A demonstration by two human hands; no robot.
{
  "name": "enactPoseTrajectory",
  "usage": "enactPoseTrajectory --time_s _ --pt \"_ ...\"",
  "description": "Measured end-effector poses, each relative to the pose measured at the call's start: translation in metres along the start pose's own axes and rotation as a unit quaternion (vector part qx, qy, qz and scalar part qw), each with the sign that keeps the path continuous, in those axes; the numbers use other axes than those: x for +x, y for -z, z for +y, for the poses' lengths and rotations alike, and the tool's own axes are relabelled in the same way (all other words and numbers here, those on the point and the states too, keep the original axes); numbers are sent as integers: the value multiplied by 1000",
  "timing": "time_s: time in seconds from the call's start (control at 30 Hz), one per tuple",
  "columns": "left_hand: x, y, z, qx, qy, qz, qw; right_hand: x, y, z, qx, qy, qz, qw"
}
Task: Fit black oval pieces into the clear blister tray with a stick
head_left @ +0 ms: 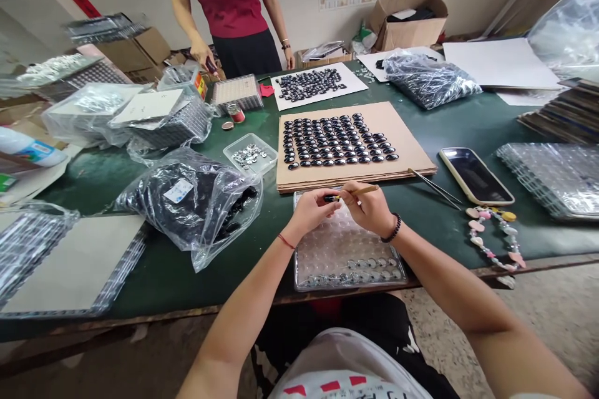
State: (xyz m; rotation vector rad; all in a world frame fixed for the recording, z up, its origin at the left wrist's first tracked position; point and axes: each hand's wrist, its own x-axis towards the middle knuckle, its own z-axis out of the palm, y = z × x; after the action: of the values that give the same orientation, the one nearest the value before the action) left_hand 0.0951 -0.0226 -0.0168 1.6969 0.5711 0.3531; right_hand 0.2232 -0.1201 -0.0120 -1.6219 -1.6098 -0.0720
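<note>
My left hand (312, 213) is closed, pinching a small glossy black oval piece (331, 198) between thumb and fingertips. In my right hand (369, 211) is a slim brown stick (365, 190), held like a pen, its tip close to the black piece; whether they touch I cannot tell. Both hands are above a clear plastic tray (322, 255) with round cells, the nearest rows holding small shiny pieces. Just beyond, rows of black oval pieces (332, 142) lie on a stack of brown cardboard (397, 131).
Left of the cardboard are an open plastic box (269, 162) of small metal parts and a bag (182, 199) of black pieces. Tweezers (435, 187), a phone (476, 174) and a bead strand (475, 234) lie right. Across the table stands a person in a red top (224, 0), holding a dark-handled tool.
</note>
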Motion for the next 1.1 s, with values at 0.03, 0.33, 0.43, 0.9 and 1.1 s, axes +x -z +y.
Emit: enactPoseTrajectory --time_s 0.03,0.33,0.43,0.9,1.1 --pt "0 0 0 0 0 0 1000 0 0 0 0 -1 -2 1000" --pt "0 -4 -1 -17 -15 25 999 -1 -4 -3 0 -7 -52 999" --pt "0 -5 -1 -53 4 32 998 -1 -5 -4 49 -34 -60 996" --pt "-3 -3 5 -31 -22 15 999 11 -3 2 440 -307 -35 843" --pt "-3 -5 2 -35 -50 55 997 13 0 -3 433 -297 -114 843"
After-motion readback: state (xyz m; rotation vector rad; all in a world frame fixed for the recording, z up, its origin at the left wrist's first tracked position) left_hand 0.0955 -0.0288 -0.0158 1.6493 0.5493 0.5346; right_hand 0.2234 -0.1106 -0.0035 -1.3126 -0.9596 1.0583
